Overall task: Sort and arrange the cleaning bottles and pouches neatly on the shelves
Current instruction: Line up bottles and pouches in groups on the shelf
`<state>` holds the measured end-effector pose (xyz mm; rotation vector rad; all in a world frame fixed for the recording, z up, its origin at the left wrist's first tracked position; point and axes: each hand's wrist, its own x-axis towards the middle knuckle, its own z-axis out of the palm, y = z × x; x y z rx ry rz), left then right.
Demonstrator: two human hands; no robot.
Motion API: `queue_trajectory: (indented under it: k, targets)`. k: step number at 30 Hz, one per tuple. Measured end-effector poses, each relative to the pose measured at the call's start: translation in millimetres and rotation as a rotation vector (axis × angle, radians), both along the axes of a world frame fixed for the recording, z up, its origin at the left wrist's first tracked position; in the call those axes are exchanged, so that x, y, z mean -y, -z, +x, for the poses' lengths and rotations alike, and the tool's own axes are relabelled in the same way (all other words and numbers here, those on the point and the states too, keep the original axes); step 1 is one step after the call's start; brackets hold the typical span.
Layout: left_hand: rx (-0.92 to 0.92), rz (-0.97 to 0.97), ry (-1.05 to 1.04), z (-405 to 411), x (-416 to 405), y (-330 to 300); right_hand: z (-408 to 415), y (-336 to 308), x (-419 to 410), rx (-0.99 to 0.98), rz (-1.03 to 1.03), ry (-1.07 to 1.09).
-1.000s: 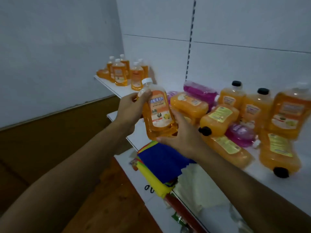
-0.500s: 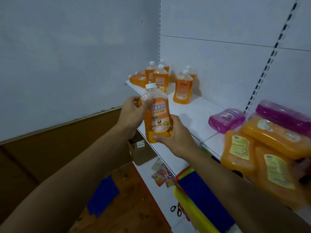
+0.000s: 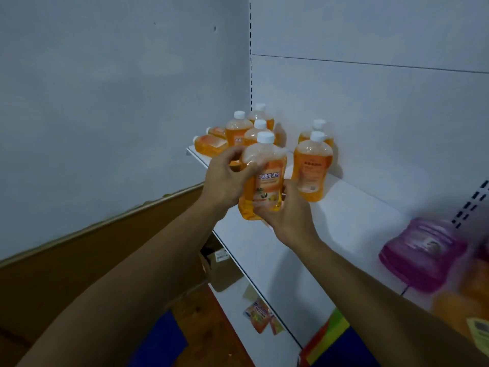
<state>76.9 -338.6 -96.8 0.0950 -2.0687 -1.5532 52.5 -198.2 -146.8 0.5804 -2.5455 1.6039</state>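
I hold an orange bottle with a white cap upright in both hands above the front edge of the white shelf. My left hand grips its upper left side. My right hand grips its bottom right. Behind it, at the shelf's far left end, several matching orange bottles stand upright, and an orange pouch or bottle lies flat at the corner. A purple bottle lies on its side on the shelf at the right.
Blurred orange bottles crowd the right edge. A lower shelf carries a cardboard box, small sachets and a blue and yellow package. The grey wall closes the left side above a wooden floor.
Both hands have carried the bottle left along the shelf toward the group of upright orange bottles, and my view has swung left with it. The pile of bottles has slid out to the right.
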Motion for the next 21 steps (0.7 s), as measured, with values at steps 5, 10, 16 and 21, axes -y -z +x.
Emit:
queue_trajectory:
  k: [5,10,16,21]
  targets:
    - [0.01,-0.029,0.031,-54,26,9,-46,7,22,-0.018,0.072,0.116]
    - [-0.008,-0.11,0.095,-91,45,20,-75,18,40,0.013,0.053,0.172]
    - [-0.014,-0.153,0.189,-112,59,33,-84,33,54,0.021,0.05,0.255]
    - [-0.002,-0.198,0.202,-115,60,38,-86,34,58,0.03,0.062,0.274]
